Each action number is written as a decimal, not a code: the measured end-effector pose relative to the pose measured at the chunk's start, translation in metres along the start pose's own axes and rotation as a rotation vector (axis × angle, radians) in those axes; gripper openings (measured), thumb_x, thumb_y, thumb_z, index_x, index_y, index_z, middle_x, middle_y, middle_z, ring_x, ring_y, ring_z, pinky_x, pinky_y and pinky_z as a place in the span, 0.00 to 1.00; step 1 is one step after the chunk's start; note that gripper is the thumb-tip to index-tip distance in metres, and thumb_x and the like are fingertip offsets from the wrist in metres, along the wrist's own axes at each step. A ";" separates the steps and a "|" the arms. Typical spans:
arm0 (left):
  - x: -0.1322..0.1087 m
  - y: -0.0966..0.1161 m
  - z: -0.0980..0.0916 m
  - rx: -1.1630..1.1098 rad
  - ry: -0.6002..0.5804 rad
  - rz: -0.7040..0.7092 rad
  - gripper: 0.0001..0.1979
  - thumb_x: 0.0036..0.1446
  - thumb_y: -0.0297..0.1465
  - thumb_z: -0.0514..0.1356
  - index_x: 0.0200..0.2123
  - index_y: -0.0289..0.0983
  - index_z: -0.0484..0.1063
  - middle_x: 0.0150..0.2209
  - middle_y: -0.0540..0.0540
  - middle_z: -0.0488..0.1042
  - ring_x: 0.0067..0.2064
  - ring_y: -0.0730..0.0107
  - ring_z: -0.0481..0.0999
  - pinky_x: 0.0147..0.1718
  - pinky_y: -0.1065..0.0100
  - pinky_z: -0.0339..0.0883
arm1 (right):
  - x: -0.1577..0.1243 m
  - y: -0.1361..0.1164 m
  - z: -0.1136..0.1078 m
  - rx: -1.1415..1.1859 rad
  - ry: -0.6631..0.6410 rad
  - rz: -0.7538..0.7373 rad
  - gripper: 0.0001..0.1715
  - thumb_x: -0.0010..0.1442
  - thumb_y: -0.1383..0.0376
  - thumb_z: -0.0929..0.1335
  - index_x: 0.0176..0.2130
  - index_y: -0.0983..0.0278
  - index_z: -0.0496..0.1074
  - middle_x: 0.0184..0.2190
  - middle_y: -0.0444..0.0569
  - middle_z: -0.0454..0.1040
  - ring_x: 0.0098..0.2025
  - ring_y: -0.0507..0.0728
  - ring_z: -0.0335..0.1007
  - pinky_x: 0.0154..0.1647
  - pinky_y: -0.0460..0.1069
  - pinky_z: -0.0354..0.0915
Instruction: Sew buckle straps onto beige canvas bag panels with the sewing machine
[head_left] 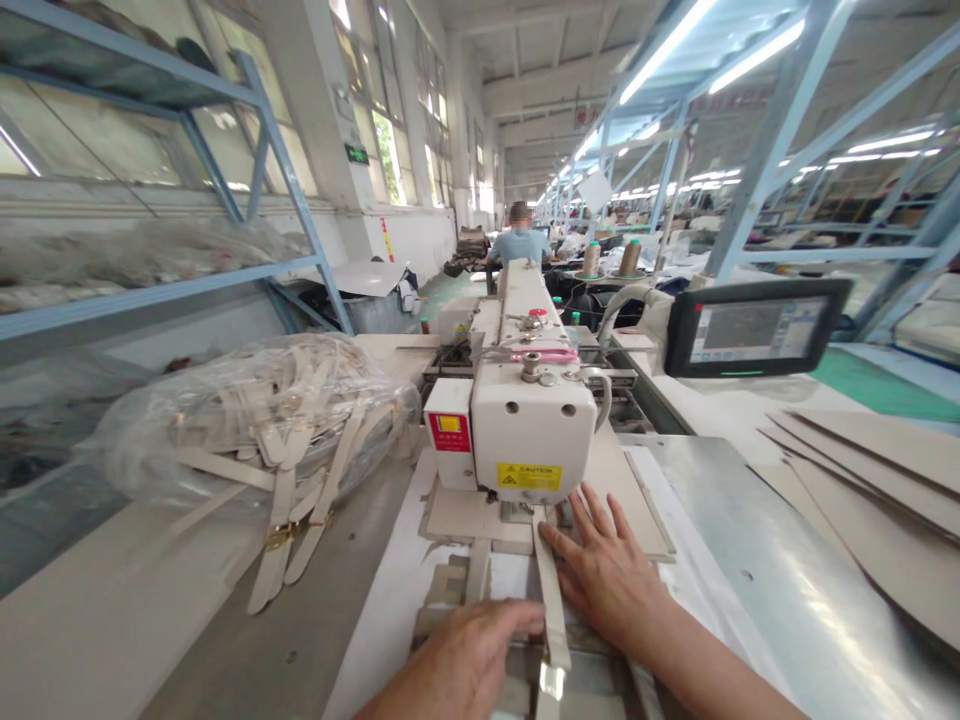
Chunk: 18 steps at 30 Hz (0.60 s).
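Metal tabletop point(720, 520) flanked the right hand point(609, 570), spread beside a beige strap point(553, 598); whether the left hand point(466, 650) gripped it was unclear.

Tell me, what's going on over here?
Someone is working bare-handed at a white sewing machine. The right hand lies spread over a beige panel, its thumb beside a strap that runs out from the machine. The left hand is at the strap's other side; whether it grips is unclear. More straps spill from a clear bag on the left.
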<state>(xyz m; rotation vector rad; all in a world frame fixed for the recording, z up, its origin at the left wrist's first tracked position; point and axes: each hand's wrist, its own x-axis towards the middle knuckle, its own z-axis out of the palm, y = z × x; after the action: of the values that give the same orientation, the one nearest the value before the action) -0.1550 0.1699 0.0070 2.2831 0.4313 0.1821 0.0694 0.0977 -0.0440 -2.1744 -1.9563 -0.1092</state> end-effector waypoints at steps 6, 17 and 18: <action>-0.014 -0.053 -0.031 0.274 0.268 -0.013 0.24 0.56 0.17 0.49 0.51 0.38 0.72 0.49 0.42 0.76 0.53 0.61 0.74 0.55 0.59 0.69 | 0.011 -0.008 -0.003 0.082 -0.099 0.011 0.31 0.63 0.60 0.67 0.64 0.55 0.67 0.68 0.64 0.53 0.71 0.75 0.35 0.68 0.70 0.42; -0.010 -0.084 -0.043 0.429 0.226 -0.018 0.24 0.60 0.24 0.58 0.60 0.40 0.66 0.56 0.40 0.67 0.57 0.56 0.66 0.59 0.51 0.64 | -0.059 0.054 -0.030 0.272 -0.326 -0.164 0.37 0.64 0.66 0.63 0.69 0.49 0.54 0.72 0.45 0.41 0.72 0.66 0.32 0.68 0.69 0.47; -0.006 -0.083 -0.042 0.448 0.236 -0.029 0.25 0.59 0.23 0.59 0.60 0.39 0.66 0.55 0.40 0.68 0.57 0.56 0.66 0.58 0.51 0.64 | -0.063 0.055 -0.029 0.260 -0.303 -0.168 0.35 0.67 0.62 0.63 0.70 0.48 0.53 0.72 0.45 0.42 0.72 0.66 0.33 0.68 0.70 0.48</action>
<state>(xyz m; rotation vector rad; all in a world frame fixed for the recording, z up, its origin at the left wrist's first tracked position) -0.1926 0.2494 -0.0255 2.7028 0.6825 0.3743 0.1191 0.0252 -0.0346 -1.9482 -2.1658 0.4491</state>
